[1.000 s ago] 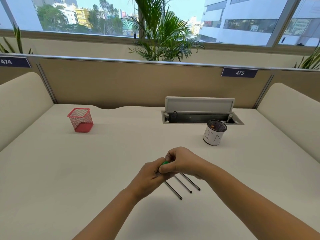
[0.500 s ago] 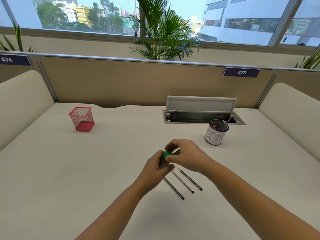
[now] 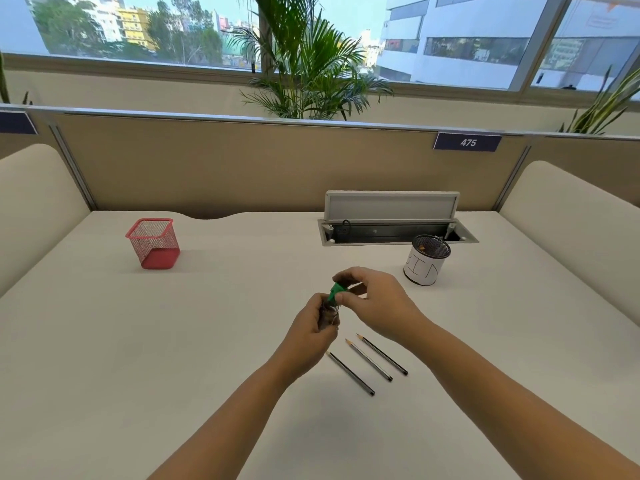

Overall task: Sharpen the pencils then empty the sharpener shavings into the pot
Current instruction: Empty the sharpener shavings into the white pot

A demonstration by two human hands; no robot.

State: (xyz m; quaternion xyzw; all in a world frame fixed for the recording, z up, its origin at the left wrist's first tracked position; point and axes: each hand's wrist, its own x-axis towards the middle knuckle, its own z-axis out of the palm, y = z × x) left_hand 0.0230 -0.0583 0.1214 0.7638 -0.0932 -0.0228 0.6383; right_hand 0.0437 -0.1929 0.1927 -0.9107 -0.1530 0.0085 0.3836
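Observation:
My left hand grips the clear body of a small sharpener above the white desk. My right hand pinches the sharpener's green cap from above. Three dark pencils with sharpened tips lie side by side on the desk just below my hands. A white pot with a black mesh rim, marked BIN, stands to the upper right of my hands.
A red mesh pencil cup stands at the back left. An open cable tray with its raised lid sits in the desk behind the white pot. Beige partition panels ring the desk.
Both hands have lifted the sharpener up and away from the pencils. My right hand's fingers have shifted onto the green cap, which now shows more clearly.

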